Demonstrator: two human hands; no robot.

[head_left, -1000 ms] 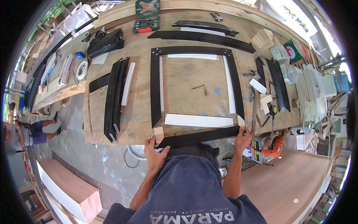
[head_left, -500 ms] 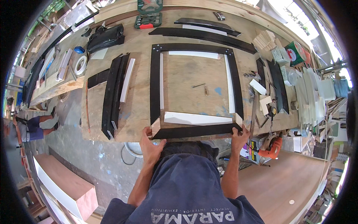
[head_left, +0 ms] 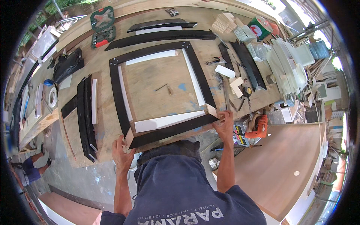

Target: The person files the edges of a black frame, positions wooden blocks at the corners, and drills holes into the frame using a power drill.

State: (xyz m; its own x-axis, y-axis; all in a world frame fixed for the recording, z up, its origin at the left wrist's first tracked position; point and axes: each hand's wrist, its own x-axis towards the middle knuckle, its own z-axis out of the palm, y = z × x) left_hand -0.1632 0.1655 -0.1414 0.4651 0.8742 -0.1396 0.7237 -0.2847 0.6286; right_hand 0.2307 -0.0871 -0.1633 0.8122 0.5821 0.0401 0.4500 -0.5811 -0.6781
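Two hands now sit at the ends of the near black strip (head_left: 170, 129), which closes the square frame (head_left: 120, 93) on the bench (head_left: 150, 80). Your left hand (head_left: 122, 153) presses at the strip's left end, by the pale wooden block (head_left: 129, 135) at that corner; its fingers curl over the bench edge and touch the strip, though you cannot tell if they clamp it. Your right hand (head_left: 224, 125) lies flat on the right end, fingers spread and pressing beside the other corner block (head_left: 212, 110), not clenched.

A second ago the strip lay skewed, lower at its left end and apart from the frame's side pieces. Half a second ago it had drawn up close. Now it meets both corners, just below the white strip (head_left: 165, 120), so the fourth side looks seated, as far as these pictures let you judge.

Your head has also shifted: the bench appears tilted, and the orange power tool (head_left: 258, 127) sits just right of your right hand.
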